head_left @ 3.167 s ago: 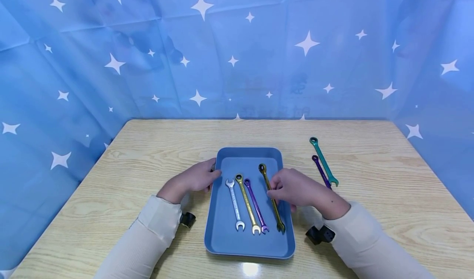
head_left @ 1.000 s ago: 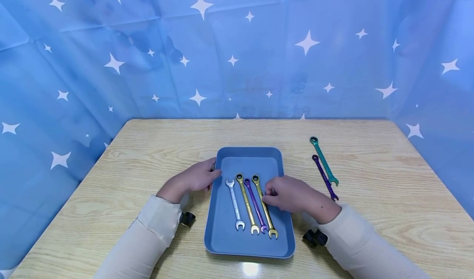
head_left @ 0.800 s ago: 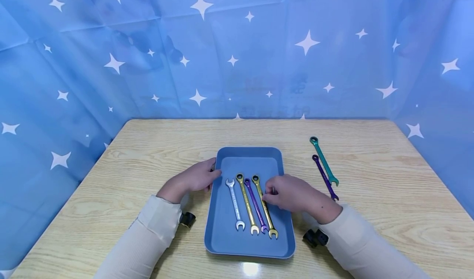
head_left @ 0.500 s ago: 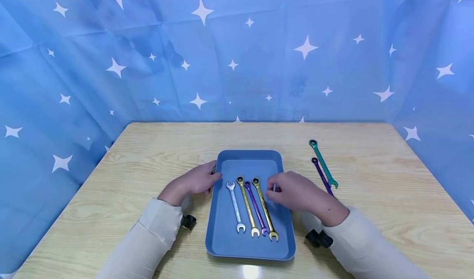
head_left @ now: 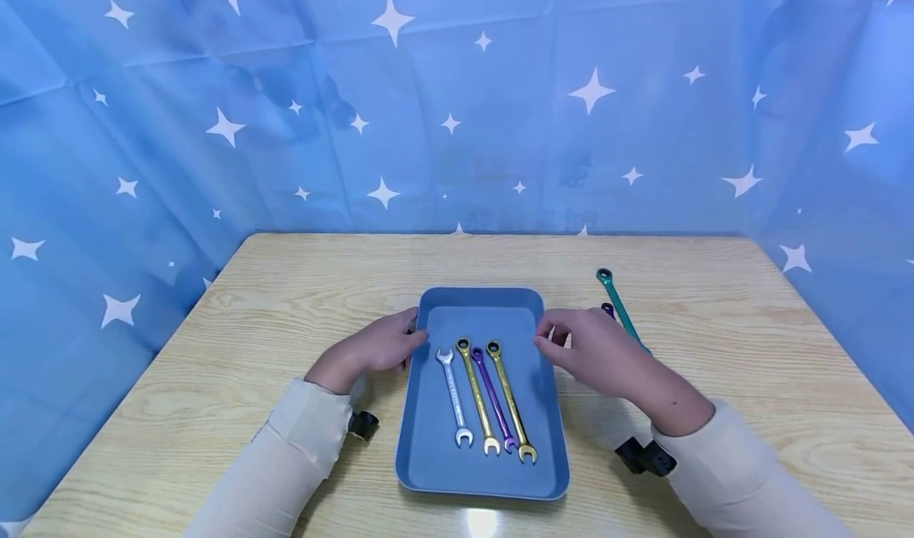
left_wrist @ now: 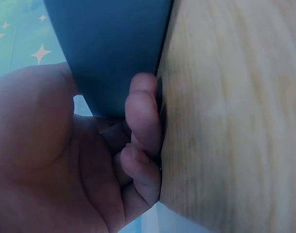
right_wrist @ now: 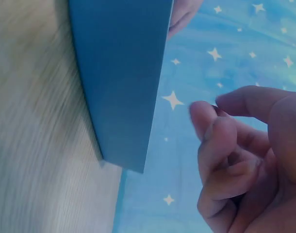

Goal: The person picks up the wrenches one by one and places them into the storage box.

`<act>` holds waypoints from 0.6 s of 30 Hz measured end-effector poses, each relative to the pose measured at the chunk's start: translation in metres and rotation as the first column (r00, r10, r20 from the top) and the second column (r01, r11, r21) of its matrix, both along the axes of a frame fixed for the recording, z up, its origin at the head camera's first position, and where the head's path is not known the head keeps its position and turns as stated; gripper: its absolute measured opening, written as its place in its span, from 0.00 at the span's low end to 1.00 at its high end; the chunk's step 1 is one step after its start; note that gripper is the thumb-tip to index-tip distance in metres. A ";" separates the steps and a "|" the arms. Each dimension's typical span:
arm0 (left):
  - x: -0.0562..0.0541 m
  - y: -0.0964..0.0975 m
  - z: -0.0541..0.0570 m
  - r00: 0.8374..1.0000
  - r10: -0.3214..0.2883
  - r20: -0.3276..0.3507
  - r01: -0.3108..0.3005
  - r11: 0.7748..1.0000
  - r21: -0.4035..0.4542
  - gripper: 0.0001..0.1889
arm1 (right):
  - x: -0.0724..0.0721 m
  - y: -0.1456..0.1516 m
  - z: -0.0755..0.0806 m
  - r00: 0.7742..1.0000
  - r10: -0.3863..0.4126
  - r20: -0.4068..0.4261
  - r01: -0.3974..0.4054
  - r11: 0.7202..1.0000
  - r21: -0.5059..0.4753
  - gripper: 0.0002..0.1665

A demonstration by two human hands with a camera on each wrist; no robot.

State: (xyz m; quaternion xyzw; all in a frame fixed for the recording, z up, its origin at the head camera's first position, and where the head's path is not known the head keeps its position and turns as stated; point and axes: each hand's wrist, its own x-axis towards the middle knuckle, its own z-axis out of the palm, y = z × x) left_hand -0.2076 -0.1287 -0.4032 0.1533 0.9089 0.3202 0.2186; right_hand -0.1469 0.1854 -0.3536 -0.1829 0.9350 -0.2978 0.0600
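A blue tray (head_left: 481, 474) lies on the table with several wrenches in it. From left to right are a silver wrench (head_left: 453, 397), a gold wrench (head_left: 478, 395), a purple wrench (head_left: 493, 399) and another gold wrench (head_left: 511, 401), roughly parallel. My left hand (head_left: 374, 346) holds the tray's left wall, thumb at the rim and fingers bent against the outer side (left_wrist: 143, 116). Over the tray's right rim hovers my right hand (head_left: 600, 351), holding nothing; its fingers are loosely curled, with a gap to the thumb in the right wrist view (right_wrist: 240, 155).
To the right of the tray, a teal wrench (head_left: 617, 300) lies on the wooden table (head_left: 307, 284). Beside it a dark purple wrench (head_left: 608, 309) is mostly hidden behind my right hand. A blue curtain with white stars (head_left: 457, 109) hangs behind the table.
My right hand brought the rightmost gold wrench leftward beside the purple one, let go of it, then moved up and right to the tray's rim. My left hand has stayed in place.
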 end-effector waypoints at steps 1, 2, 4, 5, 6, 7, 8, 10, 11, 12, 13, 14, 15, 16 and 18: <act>0.000 0.000 0.000 1.000 0.001 0.001 -0.001 1.000 0.001 0.18 | 0.000 0.002 0.000 1.000 -0.006 -0.014 0.006 1.000 0.001 0.06; 0.000 -0.001 -0.001 1.000 0.002 0.003 -0.002 1.000 0.003 0.18 | -0.001 0.003 0.000 1.000 -0.012 -0.024 0.012 1.000 0.002 0.06; 0.000 -0.001 -0.001 1.000 0.006 0.008 -0.006 1.000 0.009 0.19 | -0.002 0.006 0.001 0.999 -0.027 -0.047 0.027 1.000 0.004 0.06; 0.000 -0.002 -0.001 1.000 0.006 0.011 -0.006 1.000 0.010 0.19 | -0.003 0.008 0.001 0.998 -0.035 -0.056 0.036 0.999 0.007 0.06; 0.000 -0.002 -0.001 1.000 0.007 0.013 -0.007 1.000 0.012 0.19 | -0.004 0.010 0.001 0.997 -0.043 -0.064 0.044 0.999 0.011 0.06; 0.000 -0.002 -0.001 1.000 0.005 0.014 -0.005 1.000 0.013 0.19 | -0.005 0.012 0.002 0.996 -0.052 -0.071 0.053 0.999 0.014 0.06; 0.000 -0.003 -0.001 1.000 0.005 0.016 -0.005 1.000 0.014 0.19 | -0.006 0.013 0.002 0.995 -0.062 -0.080 0.064 0.998 0.016 0.06; 0.000 -0.003 -0.001 1.000 0.005 0.019 -0.005 1.000 0.018 0.18 | -0.008 0.017 0.002 0.992 -0.084 -0.095 0.087 0.996 0.023 0.06; -0.001 -0.003 -0.001 1.000 0.004 0.018 -0.005 1.000 0.018 0.18 | -0.010 0.019 0.002 0.990 -0.093 -0.102 0.097 0.995 0.029 0.07; -0.001 -0.003 -0.001 1.000 0.005 0.019 -0.005 1.000 0.020 0.18 | -0.011 0.021 0.001 0.989 -0.103 -0.107 0.107 0.994 0.035 0.07; -0.001 -0.003 -0.001 1.000 0.004 0.020 -0.004 1.000 0.023 0.17 | -0.012 0.023 0.001 0.988 -0.111 -0.111 0.116 0.992 0.043 0.07; -0.001 -0.003 -0.001 1.000 0.003 0.021 -0.004 1.000 0.025 0.17 | -0.014 0.025 0.000 0.986 -0.118 -0.114 0.125 0.991 0.055 0.08; -0.002 -0.003 -0.002 1.000 0.003 0.021 -0.003 1.000 0.026 0.17 | -0.015 0.027 0.000 0.986 -0.123 -0.115 0.131 0.989 0.066 0.08; -0.002 -0.003 -0.002 1.000 0.002 0.021 -0.003 1.000 0.026 0.17 | -0.016 0.028 -0.001 0.985 -0.126 -0.116 0.136 0.988 0.079 0.09; -0.002 -0.003 -0.003 1.000 0.002 0.023 -0.003 1.000 0.027 0.16 | -0.018 0.031 -0.003 0.985 -0.132 -0.110 0.143 0.985 0.100 0.09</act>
